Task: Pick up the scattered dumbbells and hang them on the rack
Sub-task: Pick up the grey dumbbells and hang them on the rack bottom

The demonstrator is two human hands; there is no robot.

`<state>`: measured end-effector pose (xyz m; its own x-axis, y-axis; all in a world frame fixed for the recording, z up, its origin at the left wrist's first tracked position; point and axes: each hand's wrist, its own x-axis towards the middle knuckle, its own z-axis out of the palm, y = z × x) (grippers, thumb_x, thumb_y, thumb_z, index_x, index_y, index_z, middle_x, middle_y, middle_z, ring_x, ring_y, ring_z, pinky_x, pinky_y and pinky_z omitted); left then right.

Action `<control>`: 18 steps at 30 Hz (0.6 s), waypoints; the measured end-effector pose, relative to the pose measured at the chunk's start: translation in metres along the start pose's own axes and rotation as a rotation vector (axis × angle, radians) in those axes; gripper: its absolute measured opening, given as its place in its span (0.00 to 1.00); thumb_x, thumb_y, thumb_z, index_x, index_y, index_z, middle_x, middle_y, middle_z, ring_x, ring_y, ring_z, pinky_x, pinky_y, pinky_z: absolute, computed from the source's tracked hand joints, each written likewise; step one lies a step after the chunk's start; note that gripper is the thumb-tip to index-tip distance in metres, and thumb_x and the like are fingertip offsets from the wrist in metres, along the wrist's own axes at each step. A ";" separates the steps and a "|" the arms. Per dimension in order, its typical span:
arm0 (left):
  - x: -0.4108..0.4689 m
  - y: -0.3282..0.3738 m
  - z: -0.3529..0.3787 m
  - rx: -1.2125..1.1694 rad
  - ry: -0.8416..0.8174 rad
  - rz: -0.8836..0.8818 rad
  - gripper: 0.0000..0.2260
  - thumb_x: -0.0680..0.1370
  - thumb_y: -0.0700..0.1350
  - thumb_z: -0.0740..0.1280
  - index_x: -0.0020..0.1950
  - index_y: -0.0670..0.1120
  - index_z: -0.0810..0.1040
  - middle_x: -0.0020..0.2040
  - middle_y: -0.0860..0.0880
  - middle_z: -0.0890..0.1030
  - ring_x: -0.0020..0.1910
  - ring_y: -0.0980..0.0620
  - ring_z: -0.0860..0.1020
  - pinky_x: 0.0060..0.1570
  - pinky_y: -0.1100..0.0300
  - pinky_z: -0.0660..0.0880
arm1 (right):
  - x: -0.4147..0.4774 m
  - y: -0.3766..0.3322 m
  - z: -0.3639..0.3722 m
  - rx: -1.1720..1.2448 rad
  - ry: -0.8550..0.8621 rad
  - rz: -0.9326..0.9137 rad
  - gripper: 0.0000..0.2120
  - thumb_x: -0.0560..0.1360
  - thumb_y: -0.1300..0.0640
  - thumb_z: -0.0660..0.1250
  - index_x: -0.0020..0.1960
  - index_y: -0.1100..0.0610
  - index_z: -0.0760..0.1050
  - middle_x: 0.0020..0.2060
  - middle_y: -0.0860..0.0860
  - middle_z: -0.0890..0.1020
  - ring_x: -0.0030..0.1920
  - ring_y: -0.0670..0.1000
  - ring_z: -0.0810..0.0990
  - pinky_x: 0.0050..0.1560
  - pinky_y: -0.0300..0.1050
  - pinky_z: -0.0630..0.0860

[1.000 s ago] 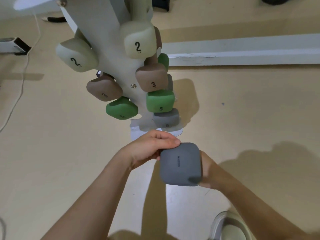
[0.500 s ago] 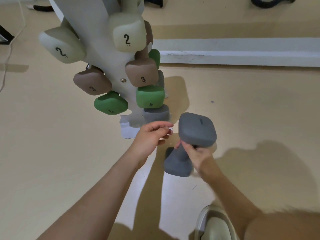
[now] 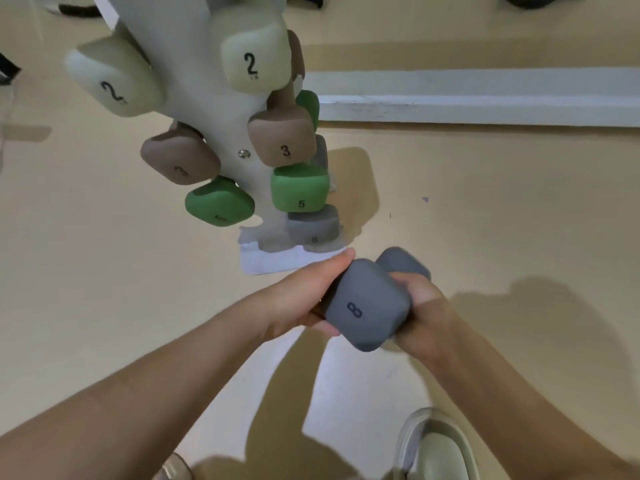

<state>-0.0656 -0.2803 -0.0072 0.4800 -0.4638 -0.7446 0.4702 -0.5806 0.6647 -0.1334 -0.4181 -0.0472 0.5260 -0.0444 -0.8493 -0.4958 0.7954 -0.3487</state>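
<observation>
A grey dumbbell [image 3: 363, 306] marked 8 is held in the air just in front of the white rack [image 3: 207, 109]. My right hand [image 3: 420, 306] grips its handle from the right. My left hand [image 3: 304, 296] grips the near head from the left side. The rack carries cream dumbbells marked 2 [image 3: 254, 60], brown ones marked 3 [image 3: 282, 136], green ones marked 5 [image 3: 298, 188] and one grey dumbbell [image 3: 313, 226] at the bottom right. The bottom left peg of the rack holds nothing.
The rack's white base [image 3: 277, 261] stands on a beige floor. A white ledge [image 3: 478, 98] runs along the back right. My shoe [image 3: 436, 448] is at the bottom right, another shoe tip [image 3: 175, 467] at the bottom middle.
The grey dumbbell has turned so its head marked 8 faces me. My left hand, free half a second ago, now holds that head; both hands sit closer to the rack's base.
</observation>
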 end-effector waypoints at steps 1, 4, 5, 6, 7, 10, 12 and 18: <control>-0.003 0.008 -0.001 0.044 0.042 0.006 0.23 0.80 0.65 0.52 0.50 0.52 0.80 0.41 0.47 0.85 0.40 0.47 0.83 0.41 0.53 0.82 | -0.002 0.000 0.004 0.025 -0.026 -0.012 0.06 0.77 0.63 0.61 0.49 0.62 0.76 0.36 0.59 0.83 0.33 0.57 0.83 0.29 0.48 0.81; -0.016 0.025 -0.007 0.205 0.130 0.033 0.24 0.80 0.65 0.50 0.45 0.50 0.77 0.33 0.45 0.81 0.27 0.47 0.76 0.27 0.62 0.73 | -0.013 0.006 0.018 0.012 -0.110 0.108 0.16 0.78 0.54 0.60 0.58 0.62 0.79 0.52 0.63 0.85 0.52 0.65 0.83 0.45 0.60 0.82; -0.021 0.028 -0.012 0.268 0.138 0.034 0.24 0.80 0.65 0.50 0.45 0.50 0.77 0.32 0.43 0.80 0.25 0.47 0.74 0.25 0.63 0.70 | -0.016 0.010 0.023 -0.041 -0.147 0.149 0.19 0.79 0.51 0.59 0.61 0.61 0.79 0.55 0.64 0.84 0.56 0.66 0.82 0.47 0.62 0.81; -0.028 0.029 -0.020 0.324 0.144 0.022 0.23 0.80 0.65 0.50 0.45 0.50 0.76 0.32 0.42 0.79 0.24 0.47 0.73 0.24 0.63 0.69 | -0.020 0.014 0.028 -0.090 -0.198 0.168 0.20 0.79 0.50 0.58 0.62 0.61 0.78 0.55 0.65 0.84 0.57 0.66 0.82 0.48 0.63 0.81; -0.036 0.027 -0.031 0.369 0.154 0.001 0.23 0.80 0.65 0.51 0.46 0.50 0.77 0.32 0.41 0.79 0.23 0.47 0.72 0.24 0.64 0.68 | -0.021 0.019 0.036 -0.133 -0.257 0.171 0.21 0.79 0.49 0.58 0.63 0.60 0.78 0.56 0.65 0.84 0.57 0.66 0.82 0.50 0.63 0.81; -0.061 0.018 -0.057 0.411 0.190 -0.087 0.24 0.79 0.65 0.52 0.51 0.48 0.78 0.30 0.42 0.79 0.23 0.47 0.72 0.23 0.64 0.69 | -0.027 0.027 0.061 -0.310 -0.417 0.160 0.21 0.80 0.47 0.57 0.64 0.58 0.78 0.56 0.63 0.84 0.57 0.64 0.83 0.60 0.65 0.77; -0.086 0.007 -0.082 0.374 0.265 -0.100 0.24 0.79 0.65 0.52 0.50 0.48 0.79 0.30 0.43 0.79 0.23 0.47 0.72 0.23 0.64 0.69 | -0.037 0.034 0.092 -0.454 -0.481 0.168 0.20 0.81 0.45 0.56 0.63 0.56 0.78 0.55 0.60 0.85 0.55 0.63 0.84 0.57 0.62 0.79; -0.136 -0.031 -0.155 0.227 0.517 0.057 0.28 0.77 0.65 0.60 0.44 0.40 0.82 0.25 0.49 0.76 0.21 0.51 0.68 0.21 0.65 0.62 | -0.064 0.050 0.192 -0.959 -0.547 0.070 0.21 0.80 0.41 0.58 0.66 0.52 0.73 0.62 0.54 0.81 0.60 0.56 0.82 0.50 0.49 0.83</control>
<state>-0.0307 -0.0959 0.0828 0.8272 -0.1438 -0.5432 0.2890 -0.7201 0.6308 -0.0596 -0.2593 0.0658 0.5930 0.4442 -0.6716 -0.7419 -0.0228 -0.6702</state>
